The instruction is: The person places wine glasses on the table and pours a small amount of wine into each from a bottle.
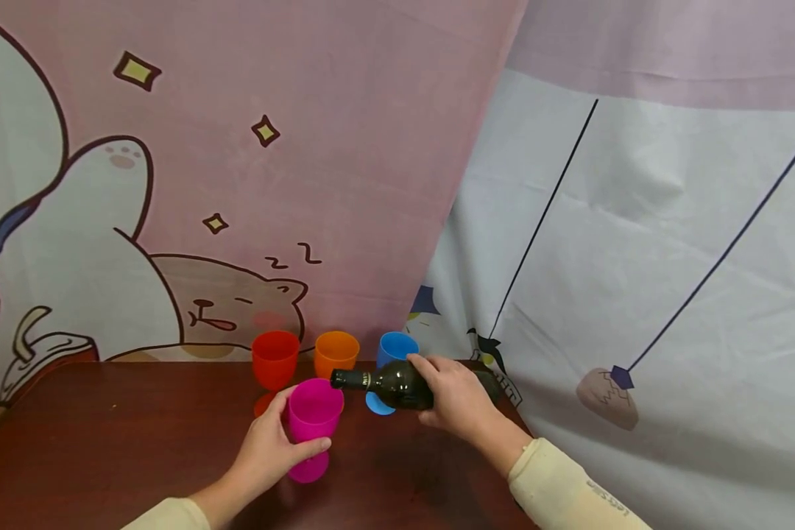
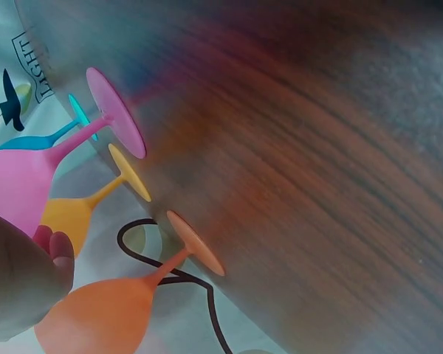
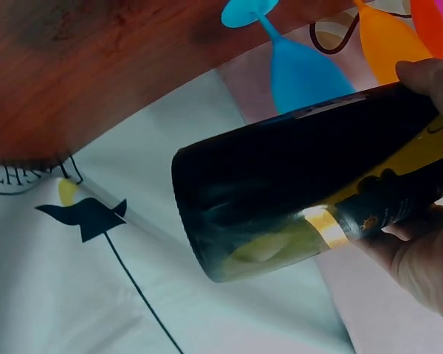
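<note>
While gripping the dark bottle point(image 1: 397, 386) in the curled right hand point(image 1: 460, 397), note its near-level long axis running leftward, mouth at the right side of the rim of the pink goblet point(image 1: 314, 412), clasped between thumb and fingers of the left hand point(image 1: 265, 449).

- Wall cloth point(image 1: 371, 147), pink pt.: 2 Zs, a smaller z point(image 1: 276, 263) & a bigger Z point(image 1: 309, 254), both printed in dk outline colour above the sleeping bear's head.
- Same cloth, white pt. by table's R edge: "GHT" point(image 1: 509, 390) in dk caps on an outlined banner; turned sideways in L wrist view, upside down in R wrist view; letter(s) before G unclear.
- Bottle point(image 1: 400, 384): pale chars on neck band point(image 1: 366, 380), too sm. to read; dk label point(image 3: 376, 217) had an orange emblem point(image 3: 369, 223) + tiny print, illegible.
- R sleeve point(image 1: 563, 478): dk lettering point(image 1: 607, 497), illegible.
</note>
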The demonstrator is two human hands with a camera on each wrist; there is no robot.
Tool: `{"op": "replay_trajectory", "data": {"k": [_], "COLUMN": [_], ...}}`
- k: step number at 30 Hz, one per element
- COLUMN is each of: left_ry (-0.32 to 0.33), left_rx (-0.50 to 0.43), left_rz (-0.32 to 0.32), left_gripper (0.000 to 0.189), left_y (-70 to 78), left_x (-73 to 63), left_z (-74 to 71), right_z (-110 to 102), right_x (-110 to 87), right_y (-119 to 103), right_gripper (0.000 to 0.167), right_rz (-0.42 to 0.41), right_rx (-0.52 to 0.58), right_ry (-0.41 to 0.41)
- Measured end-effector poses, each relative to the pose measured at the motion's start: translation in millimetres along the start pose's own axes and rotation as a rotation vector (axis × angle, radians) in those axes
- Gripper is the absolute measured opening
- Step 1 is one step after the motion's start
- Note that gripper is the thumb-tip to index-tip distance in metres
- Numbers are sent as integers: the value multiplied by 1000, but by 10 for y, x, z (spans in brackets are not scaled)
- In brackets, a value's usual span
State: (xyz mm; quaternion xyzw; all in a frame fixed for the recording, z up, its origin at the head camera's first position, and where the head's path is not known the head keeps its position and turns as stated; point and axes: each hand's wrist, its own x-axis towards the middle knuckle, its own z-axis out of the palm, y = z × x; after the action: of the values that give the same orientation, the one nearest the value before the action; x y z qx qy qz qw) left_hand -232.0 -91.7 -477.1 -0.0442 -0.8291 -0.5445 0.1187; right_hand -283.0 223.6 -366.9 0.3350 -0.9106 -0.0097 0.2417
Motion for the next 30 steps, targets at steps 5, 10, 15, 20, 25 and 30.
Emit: {"op": "replay_trajectory", "data": {"k": [5,10,15,20,25,30], "left_ry": [-3,-6,-1,1,2,1], "left_rx": [6,9,19,16,14,-1], "left_rz": [-1,2,11,15,14,10], "left_gripper": [97,98,98,97,97,96], "left_y": [8,3,10,7,-5,1], "left_x": [11,12,6,3,2,-7], "left_z": [17,41,40,40,50,54], "right_z": [-32,-76,-120,-153,-194,-216], "right_x": [33,48,64,90,110,122], "right_y": [14,23,26,27,20,16], "right_gripper": [98,98,98,98,98,98], "right_rz": [-36,-54,-56,-54,-61,-73], "right_rx": [-42,-67,-91,-99,-123,-143], "right_ry": [-3,-10,-25,-41,-45,-53]}}
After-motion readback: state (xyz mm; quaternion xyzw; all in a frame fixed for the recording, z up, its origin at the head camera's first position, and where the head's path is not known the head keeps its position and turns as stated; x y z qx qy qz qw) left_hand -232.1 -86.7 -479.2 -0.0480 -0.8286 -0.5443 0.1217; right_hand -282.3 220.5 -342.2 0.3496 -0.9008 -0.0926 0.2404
